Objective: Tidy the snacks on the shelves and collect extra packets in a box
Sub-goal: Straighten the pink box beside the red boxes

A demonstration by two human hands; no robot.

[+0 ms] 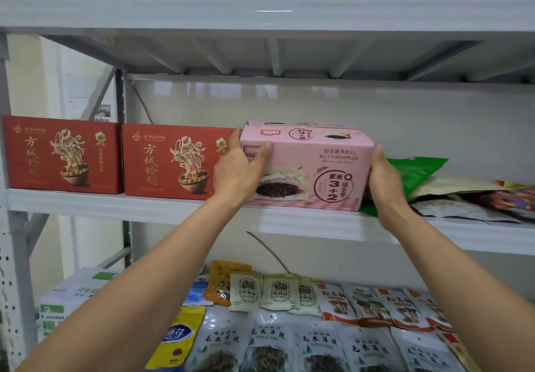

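Head view, the only one.

- Pink box (307,169): printed cardboard carton, on the middle shelf (144,206) at its front edge. It stands just right of two red noodle boxes (176,160) and is close against the nearer one. Cannot tell whether its base rests on the shelf or is a shade lifted.
- Left hand (240,169): grips the box's left end. The thumb (262,147) is laid across the front face near the top corner, and the fingers (236,137) reach round the end.
- Right hand (385,177): clamps the right end with the palm flat to the cardboard. Most of its fingers are hidden behind the box.
- Green packet (417,172): lies just beside the box's right end, with part of it low by that corner. More loose packets (463,198) are heaped beyond it.
- Lower shelf: rows of flat snack pouches (318,340).

Handling, as judgement:
- The carton looks stiff-walled but light to moderate in weight, and likely holds soft cakes, so hard squeezing risks denting the ends.
- The top flap at the left looks slightly raised, so it is not a place to lift from.
- The printed surface looks fairly slick.
- The best hold is the two short ends, low enough to support the base, as both hands have it now.
- The green packet may drag along if the box slides right.
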